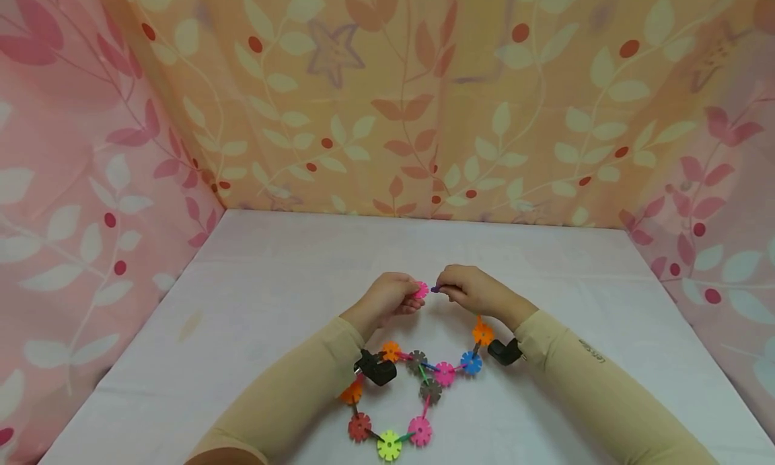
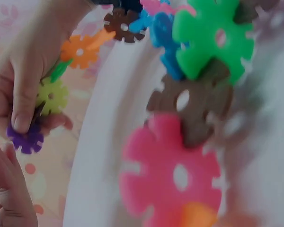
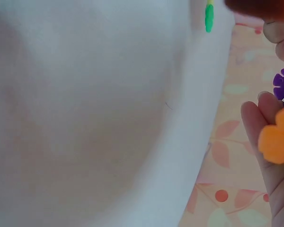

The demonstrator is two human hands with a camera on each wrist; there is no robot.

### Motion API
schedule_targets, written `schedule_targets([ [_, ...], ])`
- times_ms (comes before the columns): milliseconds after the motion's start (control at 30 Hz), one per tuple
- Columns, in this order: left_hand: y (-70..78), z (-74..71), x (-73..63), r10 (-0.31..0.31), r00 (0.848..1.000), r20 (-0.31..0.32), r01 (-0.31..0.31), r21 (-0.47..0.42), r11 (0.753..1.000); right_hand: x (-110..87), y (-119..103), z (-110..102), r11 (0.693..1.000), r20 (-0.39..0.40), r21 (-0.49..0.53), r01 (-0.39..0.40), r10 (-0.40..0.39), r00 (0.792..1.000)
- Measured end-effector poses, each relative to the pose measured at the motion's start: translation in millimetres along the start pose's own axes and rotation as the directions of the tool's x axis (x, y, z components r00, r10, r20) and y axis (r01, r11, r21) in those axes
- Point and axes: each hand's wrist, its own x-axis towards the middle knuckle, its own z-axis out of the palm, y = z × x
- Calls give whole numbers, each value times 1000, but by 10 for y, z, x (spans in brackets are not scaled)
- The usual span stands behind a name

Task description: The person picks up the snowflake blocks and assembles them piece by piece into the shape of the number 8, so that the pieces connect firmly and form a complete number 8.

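Note:
In the head view my left hand (image 1: 392, 295) pinches a pink notched disc (image 1: 422, 290) at its fingertips. Facing it, a small gap away, my right hand (image 1: 472, 290) pinches a purple notched disc (image 1: 435, 289), seen nearly edge-on. The left wrist view shows the purple disc (image 2: 26, 139) under the right thumb, with a yellow-green disc (image 2: 52, 96) and an orange disc (image 2: 79, 51) linked behind it. Below the hands a chain of linked discs forms a loop, including a blue disc (image 1: 471, 363) and a pink disc (image 1: 420, 431). My left forearm covers part of the loop.
The chain lies on a white-covered table (image 1: 272, 270), its lower end a yellow-green disc (image 1: 389, 445) near the front. Black wrist cameras, such as the left one (image 1: 378, 371), overlap the chain in the head view. Patterned cloth (image 1: 412, 115) walls the back and both sides.

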Motion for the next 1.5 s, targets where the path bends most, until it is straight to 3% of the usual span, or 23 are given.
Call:
schedule_targets([
  [233, -7, -47, 6, 63, 997, -43, -58, 99, 993, -18, -11, 16, 999, -30, -8, 44, -45, 999],
  [400, -38, -44, 40, 92, 994, -56, -90, 40, 995, -10, -24, 22, 999, -25, -2, 35, -35, 999],
  [567, -31, -25, 31, 64, 997, -30, -65, -26, 998, -3, -29, 23, 1000, -26, -16, 13, -14, 1000],
  [767, 14, -1, 9, 27, 999, -41, -24, 53, 998, 0, -55, 16, 1000, -14, -1, 15, -15, 1000],
  [967, 59, 65, -3, 62, 998, -34, -56, 158, 986, -17, -79, 25, 997, -12, -47, 54, -55, 998],
  [1133, 66, 99, -1, 66, 998, -20, -62, 156, 986, -11, -111, 32, 993, -16, -80, 83, -84, 996],
  [1300, 86, 96, 21, 119, 993, -27, -114, 141, 983, 21, -100, 33, 996, -58, -56, 71, -74, 996],
  [1500, 62, 52, 57, 63, 998, -7, -62, 126, 990, 50, -79, -4, 998, 9, -48, 41, -41, 999],
])
